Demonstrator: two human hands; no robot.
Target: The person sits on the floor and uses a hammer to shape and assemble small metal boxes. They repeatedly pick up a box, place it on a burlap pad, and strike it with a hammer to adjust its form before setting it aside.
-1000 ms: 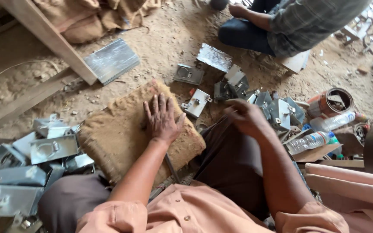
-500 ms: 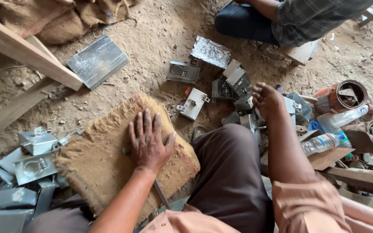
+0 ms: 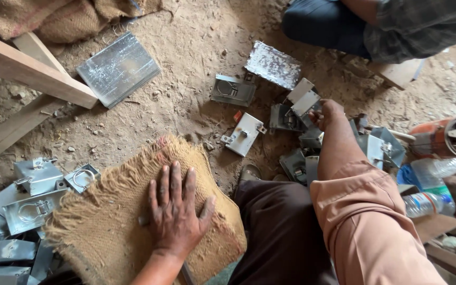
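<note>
1. Head view, looking down: the left hand (image 3: 178, 211) lies flat, palm down, fingers spread, on a folded piece of burlap sacking (image 3: 112, 221) on the dirt floor (image 3: 186, 79), near and left of centre. It presses on the cloth and closes on nothing.
2. The right hand (image 3: 327, 112) is stretched out to the far right, arm nearly straight, into a loose heap of grey metal latch plates (image 3: 302, 137). It looks curled against one plate (image 3: 304, 100), but the fingers are hidden behind the hand, so I cannot tell whether it grips.
3. Judged step: picking one plate out of the heap while the other hand steadies the burlap pad. A next move would call for a sure hold on a single plate, lifted clear of its neighbours.
4. A separate plate with a bolt (image 3: 244, 134) lies between burlap and heap, touching neither.
5. A second stack of plates (image 3: 22, 211) sits near left, against the burlap's edge.
6. Another person's knee (image 3: 323, 26) shows at the far right.
</note>
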